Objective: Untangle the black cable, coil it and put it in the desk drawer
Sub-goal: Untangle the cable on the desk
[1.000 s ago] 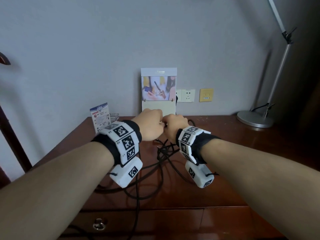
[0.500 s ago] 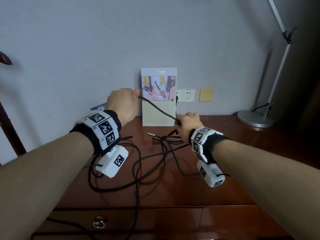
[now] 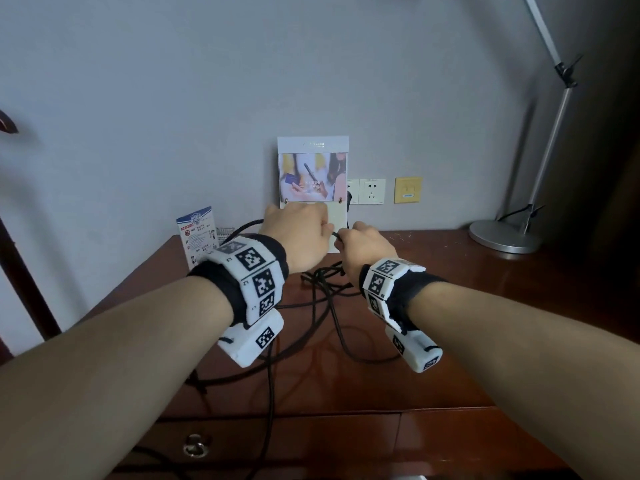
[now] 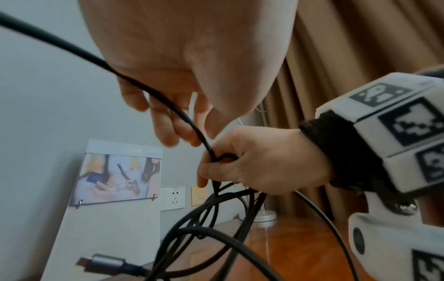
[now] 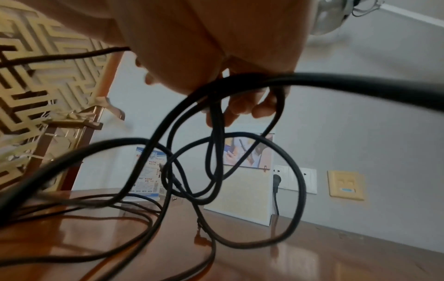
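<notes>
The black cable [image 3: 323, 299] lies in tangled loops on the brown desk [image 3: 485, 306], and one strand hangs over the front edge. Both hands meet above the desk's back edge. My left hand [image 3: 298, 233] is curled on a stretch of cable [image 4: 168, 106] that arcs back past its wrist. Right beside it, my right hand [image 3: 363, 245] grips several gathered loops [image 5: 216, 133] that hang from its fingers [image 5: 240, 106]. A metal plug end [image 4: 103, 263] lies on the desk. The desk drawer [image 3: 277, 441] with its ring pull [image 3: 195, 445] is closed.
A standing photo card [image 3: 312, 174] leans on the wall behind the hands, with a small leaflet [image 3: 197, 233] to its left. Wall sockets [image 3: 371, 191] sit to the right, one with a black plug [image 5: 276, 178]. A lamp base [image 3: 504, 235] stands at back right.
Half a second ago my left hand had drawn a stretch of cable up and to the left. It has come back beside the right hand, leaving a loop behind its wrist.
</notes>
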